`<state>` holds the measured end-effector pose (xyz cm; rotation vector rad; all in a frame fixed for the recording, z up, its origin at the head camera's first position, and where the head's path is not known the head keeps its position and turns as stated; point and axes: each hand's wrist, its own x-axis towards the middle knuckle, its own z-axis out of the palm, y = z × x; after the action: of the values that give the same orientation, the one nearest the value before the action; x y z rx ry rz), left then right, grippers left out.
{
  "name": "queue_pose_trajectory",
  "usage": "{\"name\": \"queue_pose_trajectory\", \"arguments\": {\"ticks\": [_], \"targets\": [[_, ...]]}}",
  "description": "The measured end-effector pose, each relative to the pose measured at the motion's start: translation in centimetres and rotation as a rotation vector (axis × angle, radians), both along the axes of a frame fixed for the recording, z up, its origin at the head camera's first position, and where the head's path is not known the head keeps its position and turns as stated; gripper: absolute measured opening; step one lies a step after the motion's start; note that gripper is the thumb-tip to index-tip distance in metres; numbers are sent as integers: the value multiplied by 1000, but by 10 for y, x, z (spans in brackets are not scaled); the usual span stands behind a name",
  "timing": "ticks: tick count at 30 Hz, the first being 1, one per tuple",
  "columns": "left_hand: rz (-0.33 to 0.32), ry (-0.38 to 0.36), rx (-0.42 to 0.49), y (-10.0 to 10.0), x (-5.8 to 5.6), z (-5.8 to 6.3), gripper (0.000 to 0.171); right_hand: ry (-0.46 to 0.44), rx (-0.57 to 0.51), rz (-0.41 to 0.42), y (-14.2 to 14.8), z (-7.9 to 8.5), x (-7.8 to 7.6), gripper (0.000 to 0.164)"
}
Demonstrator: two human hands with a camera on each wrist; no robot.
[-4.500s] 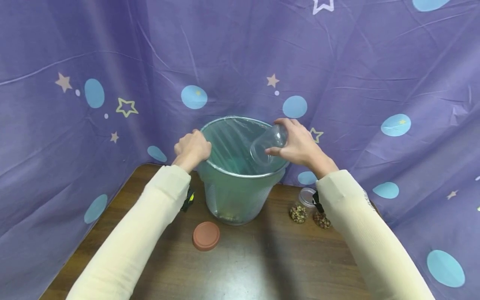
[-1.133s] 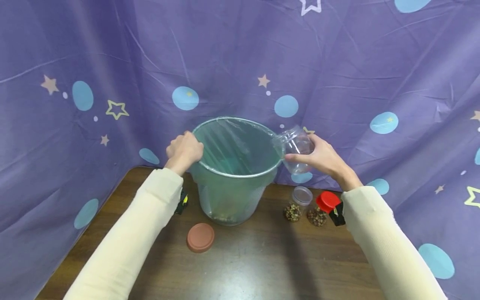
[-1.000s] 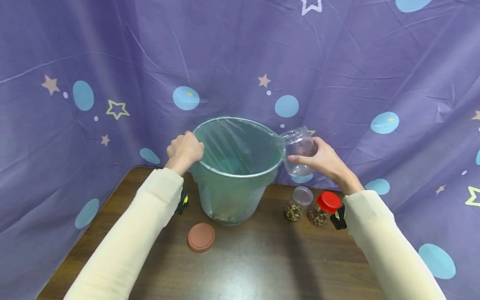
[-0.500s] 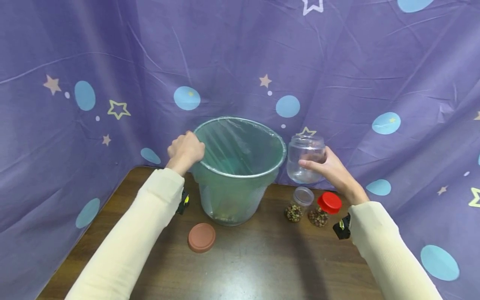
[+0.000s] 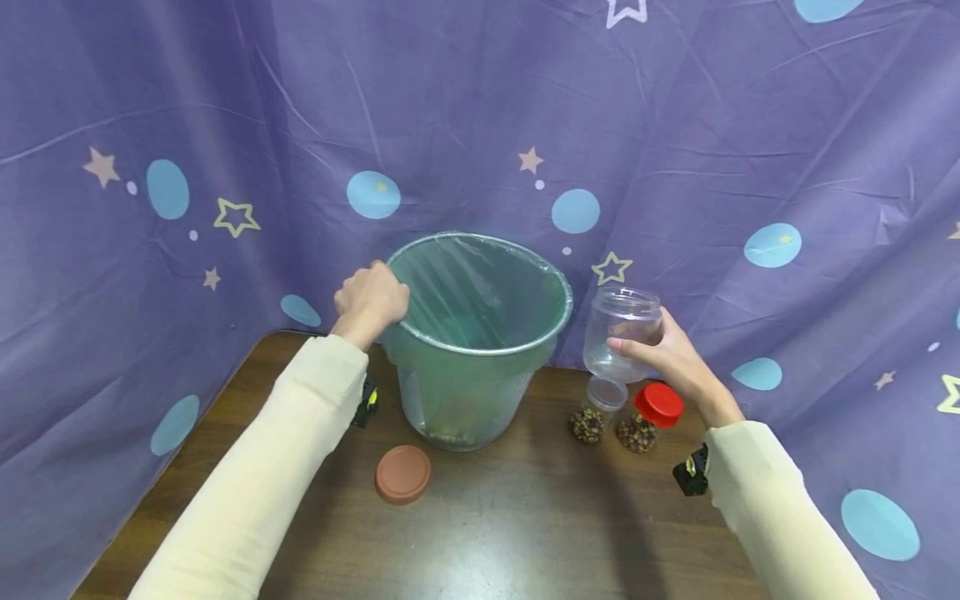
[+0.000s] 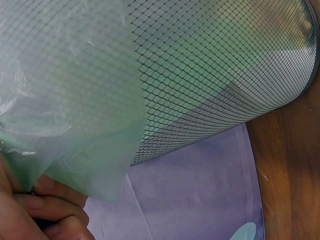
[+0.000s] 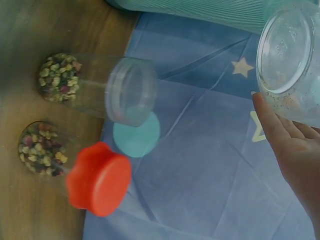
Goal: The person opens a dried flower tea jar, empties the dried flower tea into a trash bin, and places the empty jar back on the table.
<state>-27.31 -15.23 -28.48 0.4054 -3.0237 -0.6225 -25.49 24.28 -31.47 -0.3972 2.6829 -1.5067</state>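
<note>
My left hand (image 5: 371, 298) grips the left rim of a mesh waste bin (image 6: 200, 75) lined with a green plastic bag (image 5: 480, 292). In the left wrist view its curled fingers (image 6: 55, 205) lie against the bag's hanging edge. Off to the right, my right hand (image 5: 678, 358) holds a clear, lidless jar (image 5: 603, 329) by its side, mouth upward. The jar is raised behind two smaller jars. From the right wrist view its base (image 7: 285, 55) shows a few specks inside. A terracotta-coloured round lid (image 5: 403, 473) lies in front of the bin.
A clear-lidded jar (image 5: 587, 423) and a red-lidded jar (image 5: 637, 433), each partly filled with dried bits, stand right of the bin on the wooden table (image 5: 480, 533). A purple patterned curtain (image 5: 465, 100) hangs behind and at the sides.
The clear jar was tipped into the bin, then withdrawn to the right, turned upright and lowered by my right hand. My left hand has stayed on the rim.
</note>
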Motion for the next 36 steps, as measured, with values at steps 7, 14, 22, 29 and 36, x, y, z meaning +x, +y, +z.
{"name": "queue_pose_trajectory", "arguments": {"ticks": [7,14,22,29,36], "targets": [[5,-6,-2,1,0,1,52,-38,22,-9,4,-18,0,73],[4,-13,7,1,0,1,53,-78,-2,6,5,-33,5,74],[1,-10,4,0,-1,0,53,-91,-10,27,9,-52,9,74],[-3,-10,6,-1,0,0,53,-128,-30,52,12,-69,16,77],[3,-4,9,0,1,0,52,-117,-39,96,15,-86,21,76]]}}
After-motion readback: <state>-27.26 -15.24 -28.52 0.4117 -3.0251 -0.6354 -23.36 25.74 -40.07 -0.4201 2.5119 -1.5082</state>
